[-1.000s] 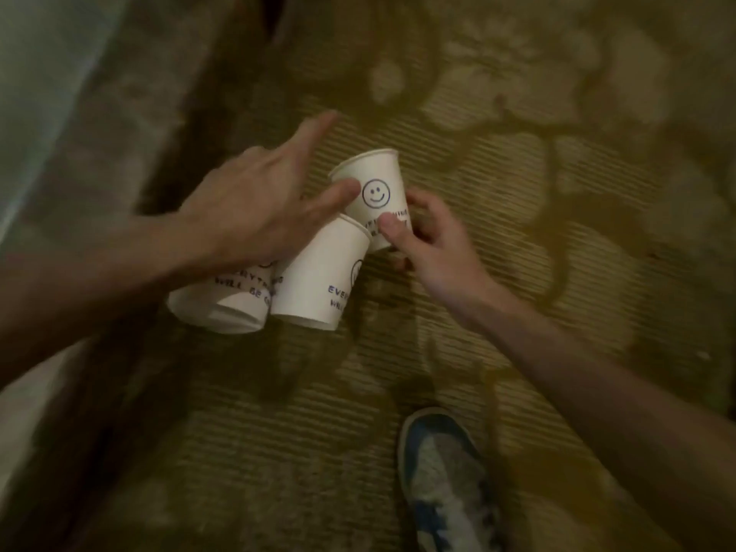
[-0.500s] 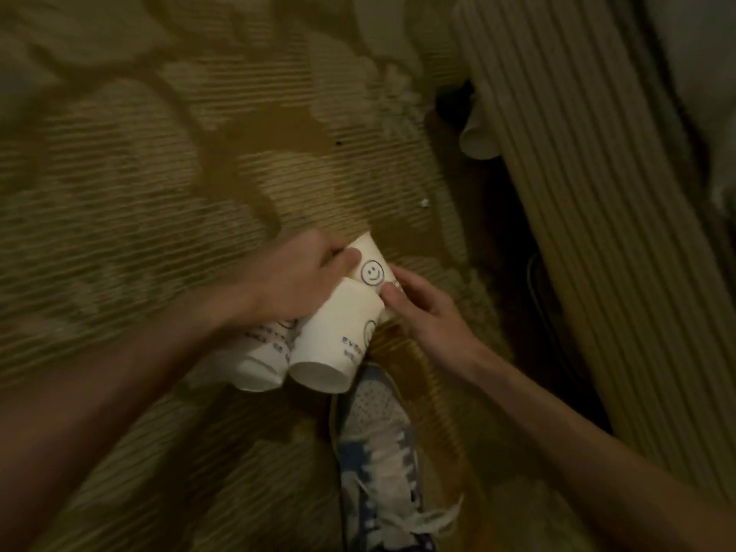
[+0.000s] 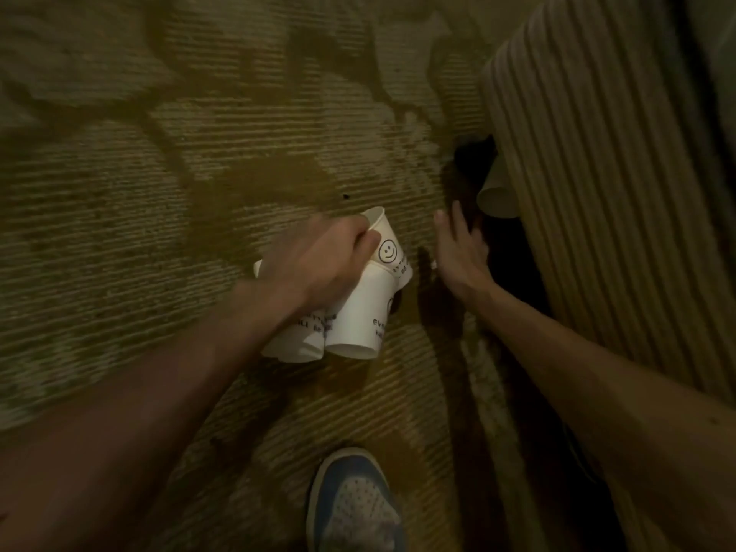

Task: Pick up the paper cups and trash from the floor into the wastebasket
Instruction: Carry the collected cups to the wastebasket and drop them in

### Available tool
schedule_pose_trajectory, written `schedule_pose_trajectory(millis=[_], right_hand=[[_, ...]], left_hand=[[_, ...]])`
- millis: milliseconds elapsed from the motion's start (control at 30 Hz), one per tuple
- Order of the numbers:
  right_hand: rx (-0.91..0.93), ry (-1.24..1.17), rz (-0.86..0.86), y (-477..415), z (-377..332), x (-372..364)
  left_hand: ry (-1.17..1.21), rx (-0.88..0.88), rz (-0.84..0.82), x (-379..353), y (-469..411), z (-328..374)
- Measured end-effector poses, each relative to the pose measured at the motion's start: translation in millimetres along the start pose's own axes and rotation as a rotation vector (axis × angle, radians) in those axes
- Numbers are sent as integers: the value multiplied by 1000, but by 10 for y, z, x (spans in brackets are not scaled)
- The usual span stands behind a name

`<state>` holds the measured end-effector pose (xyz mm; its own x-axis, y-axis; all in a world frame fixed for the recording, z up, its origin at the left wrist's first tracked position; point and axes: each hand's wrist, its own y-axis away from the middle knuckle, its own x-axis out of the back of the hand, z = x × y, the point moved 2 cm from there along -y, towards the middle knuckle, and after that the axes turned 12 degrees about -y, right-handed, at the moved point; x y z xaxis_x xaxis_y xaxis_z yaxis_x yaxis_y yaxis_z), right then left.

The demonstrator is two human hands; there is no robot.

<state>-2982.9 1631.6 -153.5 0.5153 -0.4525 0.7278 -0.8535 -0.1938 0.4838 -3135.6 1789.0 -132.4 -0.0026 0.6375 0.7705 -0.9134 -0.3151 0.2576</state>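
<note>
The right hand (image 3: 458, 253) has been letting go of the smiley-face cup (image 3: 388, 249) and is now spreading open just right of the grip, holding nothing. The left hand (image 3: 318, 264) is clutching three white printed paper cups bunched together, the second cup (image 3: 358, 312) and third cup (image 3: 292, 340) pointing mouth-first toward the person. A fourth cup (image 3: 498, 195) is lying up-right of the grip, tucked under a ribbed sofa (image 3: 597, 173). Patterned olive carpet (image 3: 159, 193) is spreading underneath, with a blue-and-white sneaker (image 3: 354, 507) showing below the grip.

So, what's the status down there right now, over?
Left hand grips bunched paper cups. Right hand open, near loose cup by ribbed furniture. Wastebasket not in view.
</note>
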Motion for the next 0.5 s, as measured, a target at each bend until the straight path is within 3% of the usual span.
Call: schedule_pose_trajectory(millis=[333,500], right_hand=[[-199,-123,17,-435,-244,119],[60,-43,112,75,-308,-213]], left_hand=[[60,42,49,40,-153,-54],[40,35,74,117,-45,-160]])
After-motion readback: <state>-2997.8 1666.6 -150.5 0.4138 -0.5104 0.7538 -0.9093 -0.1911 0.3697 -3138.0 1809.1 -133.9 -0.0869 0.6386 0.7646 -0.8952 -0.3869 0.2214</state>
